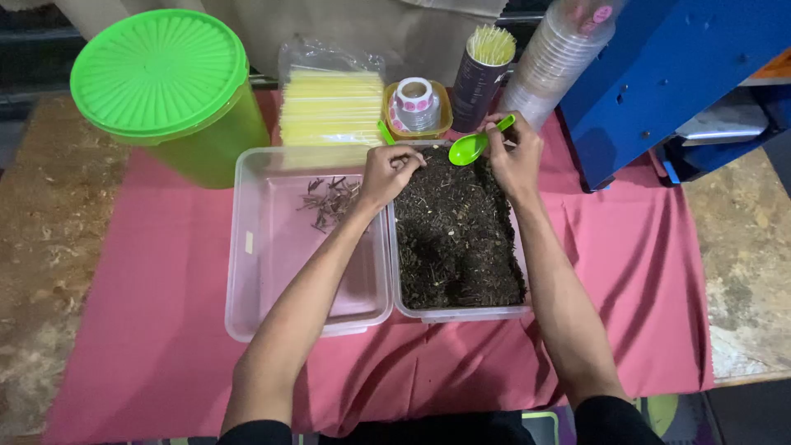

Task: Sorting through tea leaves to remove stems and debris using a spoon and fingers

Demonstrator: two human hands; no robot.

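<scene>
A clear plastic tub (458, 313) full of dark dried leaves stands in the middle of a pink cloth. My right hand (515, 158) holds a green plastic spoon (473, 146) at the tub's far end, bowl pointing left. My left hand (389, 173) hovers at the tub's far left corner, fingers pinched together over the leaves; I cannot tell if it holds any. Beside it on the left lies a clear shallow tray (272, 272) with a small heap of twigs (331, 200).
A big green lidded bucket (169, 86) stands far left. Behind the tub are a bag of yellow straws (331, 107), a sticker roll in a yellow dish (416, 105), a dark cup of sticks (482, 74), stacked clear cups (552, 62), and a blue machine (667, 74) at right.
</scene>
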